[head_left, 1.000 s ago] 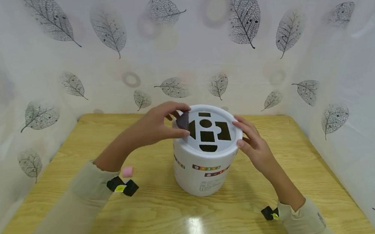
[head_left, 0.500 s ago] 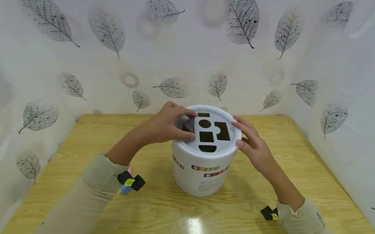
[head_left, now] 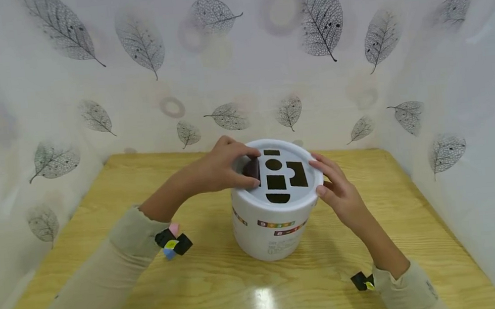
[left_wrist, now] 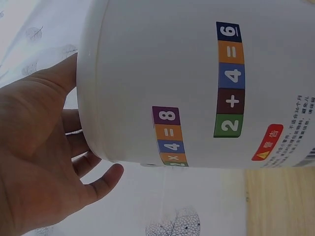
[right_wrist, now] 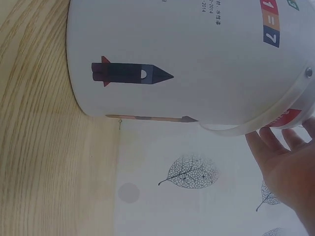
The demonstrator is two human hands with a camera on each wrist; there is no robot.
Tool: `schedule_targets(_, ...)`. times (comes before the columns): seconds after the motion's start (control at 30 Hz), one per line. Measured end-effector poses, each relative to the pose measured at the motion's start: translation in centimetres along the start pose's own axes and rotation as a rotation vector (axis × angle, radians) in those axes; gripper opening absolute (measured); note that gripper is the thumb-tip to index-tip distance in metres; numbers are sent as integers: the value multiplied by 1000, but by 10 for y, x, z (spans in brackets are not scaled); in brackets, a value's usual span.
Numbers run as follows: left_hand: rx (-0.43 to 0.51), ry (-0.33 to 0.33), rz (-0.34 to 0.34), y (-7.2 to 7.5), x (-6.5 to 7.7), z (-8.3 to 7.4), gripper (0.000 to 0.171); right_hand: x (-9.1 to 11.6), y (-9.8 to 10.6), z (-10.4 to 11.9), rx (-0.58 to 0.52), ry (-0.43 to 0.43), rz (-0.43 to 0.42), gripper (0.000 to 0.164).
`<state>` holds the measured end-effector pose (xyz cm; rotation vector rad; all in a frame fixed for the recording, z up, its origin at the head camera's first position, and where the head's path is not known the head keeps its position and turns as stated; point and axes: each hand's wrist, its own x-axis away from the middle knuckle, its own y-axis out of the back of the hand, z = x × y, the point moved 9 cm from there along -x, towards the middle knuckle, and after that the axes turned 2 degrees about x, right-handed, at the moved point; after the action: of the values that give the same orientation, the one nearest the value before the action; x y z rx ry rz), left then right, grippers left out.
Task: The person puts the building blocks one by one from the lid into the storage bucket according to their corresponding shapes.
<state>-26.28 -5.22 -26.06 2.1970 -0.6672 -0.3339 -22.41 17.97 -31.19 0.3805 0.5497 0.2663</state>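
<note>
A white bucket stands upright on the table, its white lid cut with several shaped holes. My left hand pinches a dark purple-brown toy block between thumb and fingers, at the hole on the lid's left side. The hand covers most of that hole, so how deep the block sits is hidden. On the opposite side, my right hand rests its spread thumb and fingers on the lid's rim. The left wrist view has the left hand beside the rim, the block out of sight.
A pink block and a blue block lie on the wooden table by my left wrist, partly covered by the wrist-worn camera. A leaf-patterned curtain surrounds the back and sides. The bucket's handle hangs below the rim.
My left hand has moved right and inward over the lid with the block, which has turned and come onto the left hole. The right hand keeps its place on the rim.
</note>
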Motion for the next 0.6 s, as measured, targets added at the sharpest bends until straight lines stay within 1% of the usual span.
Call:
schedule_targets(0.1, -8, -12, 0, 0, -1, 0, 65, 1, 0, -1, -9, 7, 8, 51)
schedule_targets(0.2, -30, -31, -18, 0, -1, -1, 63, 0, 0, 1, -22, 14, 19, 51)
schedule_targets(0.3, -21, -64, -67, 6, 5, 0, 56, -2, -1, 2, -35, 14, 25, 51)
schedule_targets(0.37, 3, -89, -125, 13, 13, 1, 50, -3, -1, 2, -38, 10, 24, 51)
schedule_targets(0.47, 32, -124, -224, 24, 30, 6, 44, -3, -1, 2, -39, -2, 21, 51)
schedule_targets(0.53, 43, -128, -274, 28, 43, 15, 42, -2, 0, 1, -34, -5, 16, 51)
schedule_targets(0.6, 48, -116, -304, 30, 57, 26, 41, -1, 1, 0, -28, -7, 11, 51)
